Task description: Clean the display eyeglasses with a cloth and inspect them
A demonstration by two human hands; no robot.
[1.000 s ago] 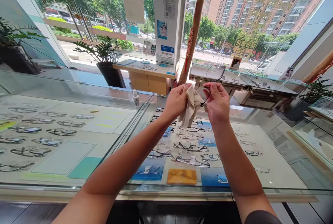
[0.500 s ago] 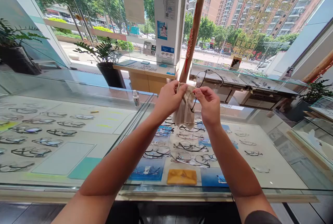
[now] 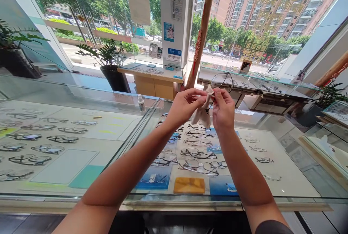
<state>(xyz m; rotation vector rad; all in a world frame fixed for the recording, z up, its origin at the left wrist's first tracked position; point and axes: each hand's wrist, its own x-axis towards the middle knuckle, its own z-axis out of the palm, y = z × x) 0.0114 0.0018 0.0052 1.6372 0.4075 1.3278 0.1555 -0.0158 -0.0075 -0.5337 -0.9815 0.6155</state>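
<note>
Above the glass display case, my left hand (image 3: 186,105) is closed, its fingertips at the beige cleaning cloth (image 3: 202,116), whose lower end hangs loose. My right hand (image 3: 224,111) pinches a pair of thin dark-framed eyeglasses (image 3: 231,82) where the cloth meets it. One round lens stands up behind the right fingers. The other part of the frame is mostly hidden by the cloth and the hands. The two hands are close together, fingertips almost meeting.
Beneath the hands, the glass case (image 3: 244,197) holds rows of eyeglasses (image 3: 201,167) and an orange-yellow cloth packet (image 3: 189,185). A small white spray bottle (image 3: 141,103) stands on the glass at the left. Beyond are a potted plant (image 3: 114,78) and a leaning wooden post (image 3: 201,42).
My left hand has shifted right, nearer to my right hand. The cloth has moved right and is bunched around the frame, and the eyeglasses have turned.
</note>
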